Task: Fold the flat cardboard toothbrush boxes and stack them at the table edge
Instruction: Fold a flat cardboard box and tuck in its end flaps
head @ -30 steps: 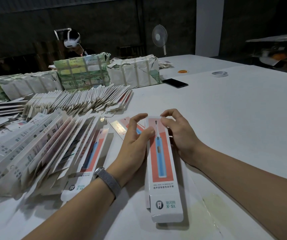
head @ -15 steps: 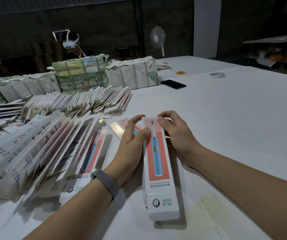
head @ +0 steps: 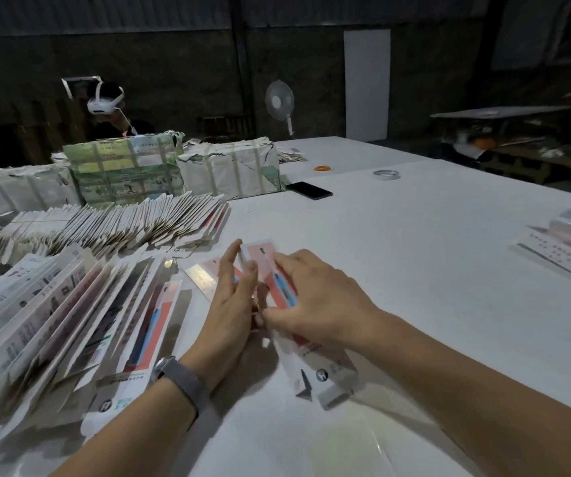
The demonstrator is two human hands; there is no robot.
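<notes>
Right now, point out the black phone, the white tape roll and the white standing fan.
black phone [head: 309, 190]: head view, middle of its dark face.
white tape roll [head: 386, 174]: head view, near rim of the ring.
white standing fan [head: 279, 101]: head view, centre of its round grille.

Printed cardboard toothbrush box [head: 306, 333], smooth, faintly glossy, coral and white faces. Fanned flat box blanks [head: 53, 315] of the same thin card, printed fronts with a slight sheen, raw matt edges; wrapped bundles [head: 232, 170] in creased matt paper bound with tape bands. Matt white table [head: 414, 242], smooth; grey woven mesh watch strap [head: 187, 383]; glossy black phone [head: 308, 190].
</notes>
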